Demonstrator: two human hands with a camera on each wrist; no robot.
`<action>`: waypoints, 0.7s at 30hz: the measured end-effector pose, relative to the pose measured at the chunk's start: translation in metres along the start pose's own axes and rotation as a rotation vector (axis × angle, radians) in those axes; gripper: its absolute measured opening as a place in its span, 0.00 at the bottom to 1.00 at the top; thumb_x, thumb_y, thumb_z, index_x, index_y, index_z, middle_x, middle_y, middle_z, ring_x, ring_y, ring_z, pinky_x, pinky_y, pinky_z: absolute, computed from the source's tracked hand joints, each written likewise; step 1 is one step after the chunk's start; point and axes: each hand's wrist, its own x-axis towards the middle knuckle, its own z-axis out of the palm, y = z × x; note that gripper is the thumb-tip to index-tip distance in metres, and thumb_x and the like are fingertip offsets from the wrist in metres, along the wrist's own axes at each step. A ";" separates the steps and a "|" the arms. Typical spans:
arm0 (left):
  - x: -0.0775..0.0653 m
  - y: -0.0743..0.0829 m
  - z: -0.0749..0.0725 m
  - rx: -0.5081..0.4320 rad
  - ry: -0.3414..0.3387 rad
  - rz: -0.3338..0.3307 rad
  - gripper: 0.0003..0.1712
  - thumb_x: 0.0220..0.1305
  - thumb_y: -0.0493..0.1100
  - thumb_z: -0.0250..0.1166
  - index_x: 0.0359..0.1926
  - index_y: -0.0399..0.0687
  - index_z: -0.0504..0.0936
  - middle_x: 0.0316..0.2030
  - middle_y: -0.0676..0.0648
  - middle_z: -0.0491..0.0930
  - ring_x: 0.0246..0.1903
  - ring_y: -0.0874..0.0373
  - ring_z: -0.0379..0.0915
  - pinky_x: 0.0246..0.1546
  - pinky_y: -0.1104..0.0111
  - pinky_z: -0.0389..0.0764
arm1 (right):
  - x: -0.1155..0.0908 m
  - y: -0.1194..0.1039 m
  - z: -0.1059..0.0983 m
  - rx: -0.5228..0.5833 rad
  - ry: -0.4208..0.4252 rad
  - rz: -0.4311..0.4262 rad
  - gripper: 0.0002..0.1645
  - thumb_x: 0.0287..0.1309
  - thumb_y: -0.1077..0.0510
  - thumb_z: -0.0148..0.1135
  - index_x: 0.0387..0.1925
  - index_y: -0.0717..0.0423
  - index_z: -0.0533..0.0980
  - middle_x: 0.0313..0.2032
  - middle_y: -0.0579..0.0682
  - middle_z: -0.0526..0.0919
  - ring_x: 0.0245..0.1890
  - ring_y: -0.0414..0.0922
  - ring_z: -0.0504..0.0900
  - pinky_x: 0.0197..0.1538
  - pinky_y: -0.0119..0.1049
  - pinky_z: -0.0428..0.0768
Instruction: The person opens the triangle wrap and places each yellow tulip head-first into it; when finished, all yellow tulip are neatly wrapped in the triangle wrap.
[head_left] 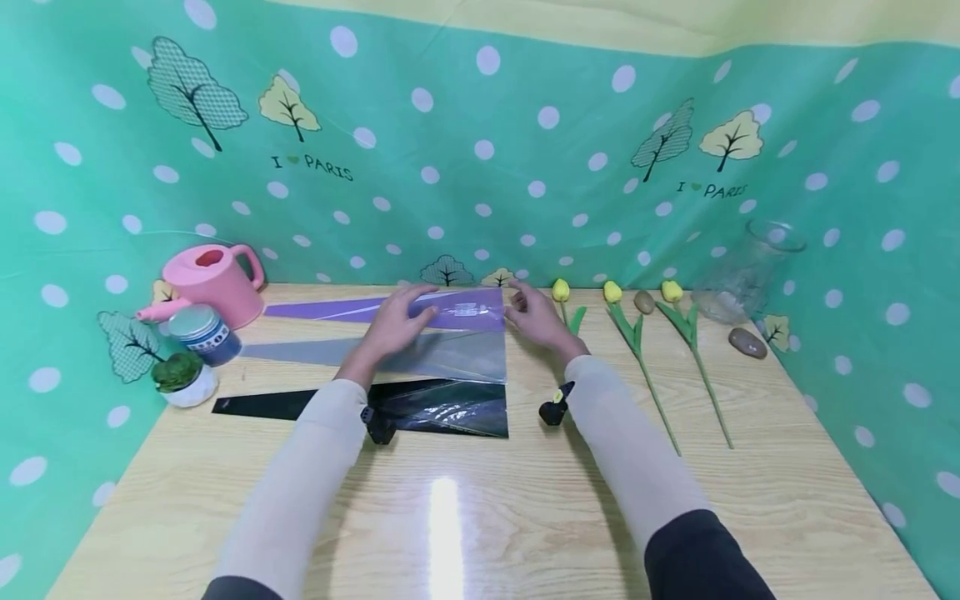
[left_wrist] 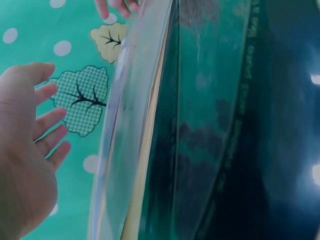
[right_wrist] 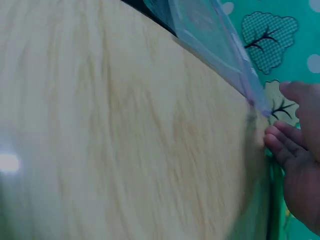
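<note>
Three flat, tapered flower wrapping sleeves lie side by side: a purple one [head_left: 480, 310] at the back, a grey one [head_left: 457, 354] in the middle and a black one [head_left: 450, 408] in front. Over the purple and grey sleeves is my left hand [head_left: 396, 322], its fingers spread and holding nothing; the left wrist view shows this hand [left_wrist: 30, 145] apart from the plastic. My right hand [head_left: 538, 319] is at the wide right end of the purple sleeve. In the right wrist view its fingertips [right_wrist: 270, 135] sit close beside the sleeve's corner, thumb apart; contact is unclear.
At the left stand a pink watering can [head_left: 213, 287], a blue jar [head_left: 206, 335] and a potted succulent [head_left: 183, 379]. Yellow tulips [head_left: 613, 292], stones [head_left: 747, 342] and a clear glass vase [head_left: 750, 275] are at the right. A dotted green cloth [head_left: 480, 192] hangs behind.
</note>
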 end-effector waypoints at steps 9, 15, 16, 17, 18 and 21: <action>0.015 -0.004 0.014 -0.059 0.004 -0.039 0.28 0.75 0.49 0.60 0.72 0.48 0.73 0.73 0.40 0.70 0.75 0.39 0.62 0.78 0.43 0.58 | 0.010 0.001 0.019 -0.080 0.066 0.037 0.25 0.73 0.58 0.59 0.68 0.59 0.75 0.51 0.58 0.80 0.48 0.50 0.77 0.54 0.45 0.81; 0.019 -0.006 0.019 -0.081 0.002 -0.059 0.29 0.75 0.49 0.60 0.72 0.48 0.72 0.73 0.39 0.70 0.75 0.38 0.61 0.78 0.43 0.58 | 0.012 0.001 0.028 -0.146 0.113 0.053 0.19 0.73 0.57 0.61 0.60 0.60 0.82 0.50 0.56 0.79 0.47 0.50 0.77 0.51 0.43 0.81; 0.019 -0.006 0.020 -0.085 0.003 -0.064 0.28 0.75 0.49 0.60 0.72 0.48 0.73 0.73 0.39 0.70 0.75 0.38 0.62 0.78 0.43 0.58 | 0.012 0.002 0.029 -0.141 0.125 0.055 0.19 0.72 0.57 0.62 0.59 0.60 0.82 0.48 0.56 0.79 0.47 0.49 0.77 0.50 0.43 0.81; 0.020 -0.006 0.020 -0.089 0.005 -0.069 0.28 0.75 0.48 0.61 0.72 0.49 0.73 0.73 0.39 0.71 0.75 0.38 0.62 0.77 0.44 0.59 | 0.012 0.003 0.030 -0.142 0.137 0.051 0.18 0.72 0.57 0.62 0.58 0.59 0.83 0.47 0.55 0.79 0.46 0.49 0.77 0.50 0.43 0.81; 0.020 -0.006 0.021 -0.090 0.007 -0.073 0.28 0.74 0.48 0.61 0.71 0.49 0.74 0.72 0.39 0.72 0.74 0.38 0.64 0.77 0.44 0.60 | 0.012 0.004 0.031 -0.144 0.149 0.047 0.17 0.72 0.57 0.62 0.57 0.59 0.83 0.46 0.55 0.79 0.45 0.49 0.77 0.50 0.43 0.81; 0.023 -0.006 0.024 -0.096 0.007 -0.077 0.26 0.73 0.47 0.63 0.69 0.48 0.76 0.69 0.39 0.76 0.71 0.39 0.69 0.75 0.46 0.65 | 0.011 0.006 0.032 -0.123 0.189 0.037 0.16 0.71 0.58 0.63 0.55 0.59 0.85 0.45 0.55 0.80 0.45 0.49 0.78 0.51 0.43 0.81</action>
